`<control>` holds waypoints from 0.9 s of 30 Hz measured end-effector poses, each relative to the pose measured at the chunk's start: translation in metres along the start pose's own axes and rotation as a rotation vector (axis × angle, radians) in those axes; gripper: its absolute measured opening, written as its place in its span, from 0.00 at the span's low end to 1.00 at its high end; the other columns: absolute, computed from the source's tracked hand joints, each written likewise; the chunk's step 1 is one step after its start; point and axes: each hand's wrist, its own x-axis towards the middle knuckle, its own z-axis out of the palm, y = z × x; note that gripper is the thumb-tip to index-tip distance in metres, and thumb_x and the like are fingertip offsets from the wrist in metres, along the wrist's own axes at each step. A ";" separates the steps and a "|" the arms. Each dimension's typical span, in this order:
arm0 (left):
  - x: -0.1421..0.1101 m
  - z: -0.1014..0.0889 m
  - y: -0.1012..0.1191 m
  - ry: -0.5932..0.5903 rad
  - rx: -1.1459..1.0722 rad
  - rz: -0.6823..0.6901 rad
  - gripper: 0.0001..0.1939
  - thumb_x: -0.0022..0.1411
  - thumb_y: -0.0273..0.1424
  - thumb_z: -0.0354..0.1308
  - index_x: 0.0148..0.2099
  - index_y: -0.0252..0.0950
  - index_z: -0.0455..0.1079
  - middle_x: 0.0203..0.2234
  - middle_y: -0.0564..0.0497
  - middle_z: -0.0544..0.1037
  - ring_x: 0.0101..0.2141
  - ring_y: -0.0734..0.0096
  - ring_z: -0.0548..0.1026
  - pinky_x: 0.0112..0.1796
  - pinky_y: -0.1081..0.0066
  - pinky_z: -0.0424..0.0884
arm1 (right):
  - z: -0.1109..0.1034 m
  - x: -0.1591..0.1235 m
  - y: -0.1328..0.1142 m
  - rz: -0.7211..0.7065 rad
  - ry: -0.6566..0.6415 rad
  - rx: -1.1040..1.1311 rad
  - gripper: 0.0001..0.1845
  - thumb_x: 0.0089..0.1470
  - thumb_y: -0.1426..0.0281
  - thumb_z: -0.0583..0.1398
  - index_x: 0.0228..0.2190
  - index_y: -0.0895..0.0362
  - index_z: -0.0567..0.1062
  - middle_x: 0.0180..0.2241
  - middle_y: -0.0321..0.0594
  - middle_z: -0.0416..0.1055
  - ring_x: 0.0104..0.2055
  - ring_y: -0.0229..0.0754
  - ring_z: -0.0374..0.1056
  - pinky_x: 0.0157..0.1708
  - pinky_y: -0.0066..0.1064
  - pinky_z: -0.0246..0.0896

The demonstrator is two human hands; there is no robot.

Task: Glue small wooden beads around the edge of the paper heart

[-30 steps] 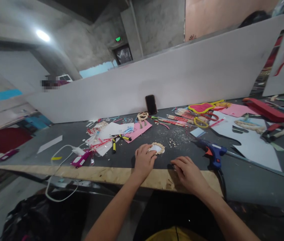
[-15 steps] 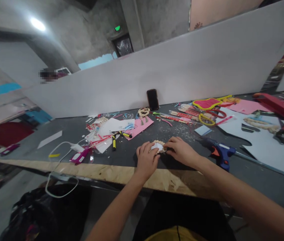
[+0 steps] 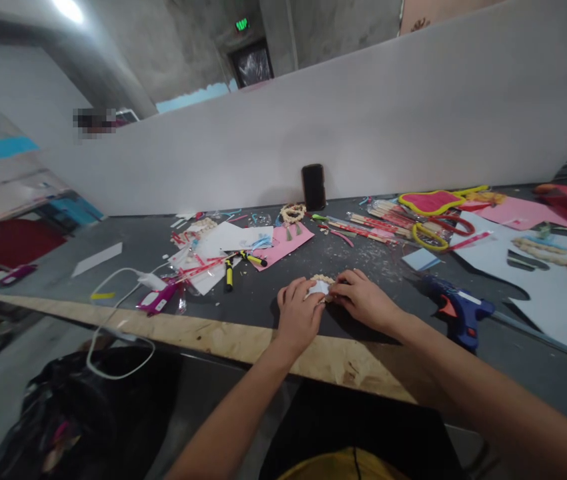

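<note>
The left hand [image 3: 297,315] had its fingers gripping the left side of the pale-rimmed piece [image 3: 319,287], low over the bench [image 3: 258,297]; the right hand [image 3: 367,301] touched its right side, whether pinching anything I couldn't tell, the glue gun [image 3: 463,312] lying farther right

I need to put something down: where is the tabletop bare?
Mostly bare: between the white strip and white papers; also between the yellow-and-black handles and the left hand. Crowded: the back right, with sticks and pink paper.
</note>
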 end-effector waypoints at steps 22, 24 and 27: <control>-0.001 -0.001 0.001 0.039 -0.003 0.002 0.08 0.61 0.28 0.54 0.44 0.40 0.71 0.50 0.48 0.71 0.54 0.59 0.62 0.50 0.55 0.56 | 0.003 -0.001 0.006 -0.034 0.016 0.079 0.12 0.52 0.75 0.57 0.37 0.54 0.77 0.38 0.43 0.69 0.41 0.43 0.64 0.45 0.39 0.60; -0.001 -0.002 0.001 0.050 -0.007 -0.001 0.08 0.61 0.28 0.54 0.43 0.40 0.71 0.50 0.48 0.71 0.54 0.59 0.62 0.50 0.56 0.56 | 0.004 -0.002 0.006 -0.036 0.024 0.084 0.11 0.52 0.74 0.58 0.38 0.54 0.77 0.38 0.43 0.69 0.41 0.42 0.64 0.45 0.38 0.61; -0.002 -0.004 0.002 0.062 -0.009 -0.002 0.09 0.61 0.26 0.53 0.42 0.40 0.71 0.49 0.48 0.71 0.54 0.59 0.62 0.50 0.56 0.56 | 0.002 -0.002 0.006 -0.045 0.043 0.092 0.11 0.53 0.73 0.57 0.38 0.55 0.76 0.38 0.43 0.69 0.41 0.42 0.65 0.45 0.38 0.62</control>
